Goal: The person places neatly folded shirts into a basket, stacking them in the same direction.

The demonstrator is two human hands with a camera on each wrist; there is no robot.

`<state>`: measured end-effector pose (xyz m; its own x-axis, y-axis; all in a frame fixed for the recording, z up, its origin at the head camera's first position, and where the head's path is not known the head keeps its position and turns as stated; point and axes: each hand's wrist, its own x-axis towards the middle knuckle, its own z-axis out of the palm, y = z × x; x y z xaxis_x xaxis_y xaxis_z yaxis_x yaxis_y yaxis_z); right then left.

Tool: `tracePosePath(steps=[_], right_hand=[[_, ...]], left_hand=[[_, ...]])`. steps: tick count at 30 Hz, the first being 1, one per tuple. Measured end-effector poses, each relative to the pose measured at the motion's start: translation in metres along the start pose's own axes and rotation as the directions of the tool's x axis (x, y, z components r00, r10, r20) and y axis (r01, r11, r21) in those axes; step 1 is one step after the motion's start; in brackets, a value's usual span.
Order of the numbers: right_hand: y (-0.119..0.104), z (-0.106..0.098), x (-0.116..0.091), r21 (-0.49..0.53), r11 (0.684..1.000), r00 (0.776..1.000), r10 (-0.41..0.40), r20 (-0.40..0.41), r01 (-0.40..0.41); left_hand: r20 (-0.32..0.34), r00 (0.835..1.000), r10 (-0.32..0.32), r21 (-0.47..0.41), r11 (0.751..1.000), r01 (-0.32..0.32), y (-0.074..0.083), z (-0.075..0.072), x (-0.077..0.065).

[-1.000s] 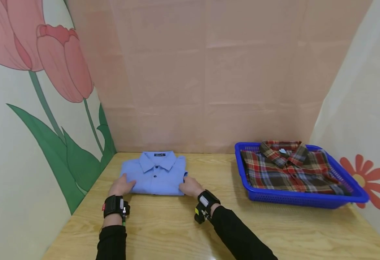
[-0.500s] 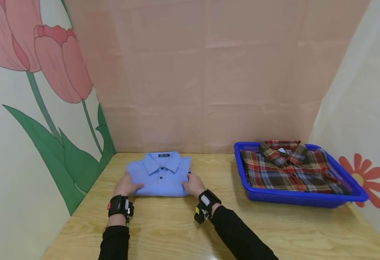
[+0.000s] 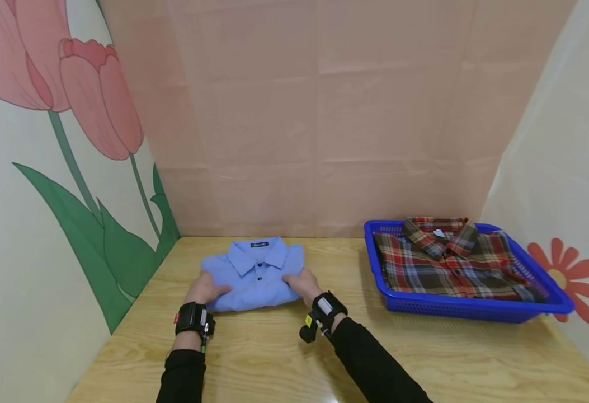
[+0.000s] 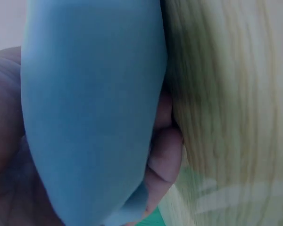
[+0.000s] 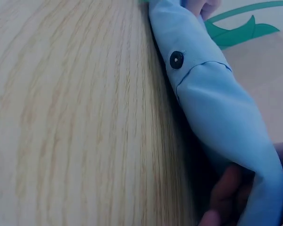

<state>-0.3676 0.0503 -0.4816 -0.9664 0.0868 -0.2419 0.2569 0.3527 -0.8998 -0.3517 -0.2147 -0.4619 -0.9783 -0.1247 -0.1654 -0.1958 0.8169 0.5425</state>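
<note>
A folded light-blue shirt, its collar at the far side and dark buttons down the front, lies between both hands in the head view. My left hand grips its left edge, thumb on top; in the left wrist view the fingers curl beneath the rounded fold. On the opposite edge, my right hand holds the cloth, thumb above. Its fingers show under the fold in the right wrist view, where a dark gap or shadow lies between shirt and table. Fingertips under the middle are hidden.
To the right, a blue plastic basket holds a folded plaid shirt. Both stand on a wooden table. A brown sheet hangs behind, and flower-patterned walls close in the sides.
Both hands and the blue shirt have shifted slightly right. The shirt's near edge now looks bowed and tilted, and the right hand's thumb reaches further onto the cloth. The basket stays put.
</note>
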Motion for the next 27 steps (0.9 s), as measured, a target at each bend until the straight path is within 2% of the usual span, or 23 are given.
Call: tracePosePath(steps=[4, 7, 9, 11, 14, 18, 22, 27], right_hand=[[0.001, 0.000, 0.001, -0.023, 1.000, 1.000, -0.013, 0.000, 0.013], [0.002, -0.002, 0.003, -0.053, 0.999, 1.000, 0.003, 0.021, -0.002], [0.001, -0.004, 0.004, -0.070, 0.997, 0.999, 0.019, 0.042, -0.016], [-0.001, -0.006, 0.003, -0.092, 0.995, 0.998, 0.038, 0.059, -0.032], [-0.004, -0.006, 0.000, -0.108, 0.993, 0.996, 0.048, 0.073, -0.040], [-0.004, -0.005, -0.001, -0.130, 0.991, 0.997, 0.041, 0.071, -0.031], [0.000, -0.003, 0.001, -0.181, 0.983, 0.999, -0.021, 0.049, 0.029], [0.007, -0.002, 0.003, -0.191, 0.978, 0.997, -0.077, 0.028, 0.081]], left_hand=[[-0.012, 1.000, 0.011, 0.016, 1.000, -0.010, 0.006, 0.001, -0.001], [-0.067, 0.998, 0.002, 0.008, 1.000, -0.001, 0.008, 0.003, 0.000], [-0.130, 0.992, -0.001, 0.000, 1.000, 0.001, 0.008, 0.006, 0.000], [-0.161, 0.987, -0.020, -0.010, 1.000, 0.018, 0.007, 0.009, 0.000], [-0.157, 0.985, -0.067, -0.004, 0.998, 0.067, 0.006, 0.012, -0.001], [-0.117, 0.986, -0.120, 0.027, 0.992, 0.124, 0.008, 0.011, -0.002], [-0.100, 0.989, -0.105, 0.053, 0.992, 0.111, 0.010, 0.011, -0.001], [-0.061, 0.998, -0.036, 0.056, 0.998, 0.039, 0.010, 0.012, 0.001]])
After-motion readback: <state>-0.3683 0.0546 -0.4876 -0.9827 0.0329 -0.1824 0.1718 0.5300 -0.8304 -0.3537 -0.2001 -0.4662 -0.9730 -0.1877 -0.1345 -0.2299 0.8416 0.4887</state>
